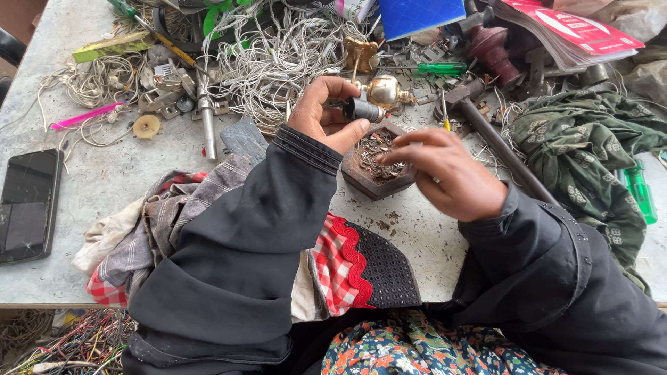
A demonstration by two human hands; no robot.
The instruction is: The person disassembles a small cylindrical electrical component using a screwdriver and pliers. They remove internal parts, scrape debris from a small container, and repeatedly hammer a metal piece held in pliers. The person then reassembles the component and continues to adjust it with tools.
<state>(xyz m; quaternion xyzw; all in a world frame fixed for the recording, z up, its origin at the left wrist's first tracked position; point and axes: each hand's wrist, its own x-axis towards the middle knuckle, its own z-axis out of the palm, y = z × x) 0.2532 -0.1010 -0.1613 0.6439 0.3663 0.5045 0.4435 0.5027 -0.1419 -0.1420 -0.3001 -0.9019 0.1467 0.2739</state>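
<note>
Over the bench [104,180], the left hand [323,114] pinches a small dark cylinder [363,110], while the right hand's [448,173] pressed-together fingertips [389,157] dip into a hexagonal wooden dish [375,182] of metal scraps [374,149].

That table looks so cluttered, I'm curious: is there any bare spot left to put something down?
Yes: bare tabletop lies between the black phone and the heap of cloth, and a scrap-dusted strip just right of the patterned fabric. The far edge is crowded with white wire tangles and tools.
</note>
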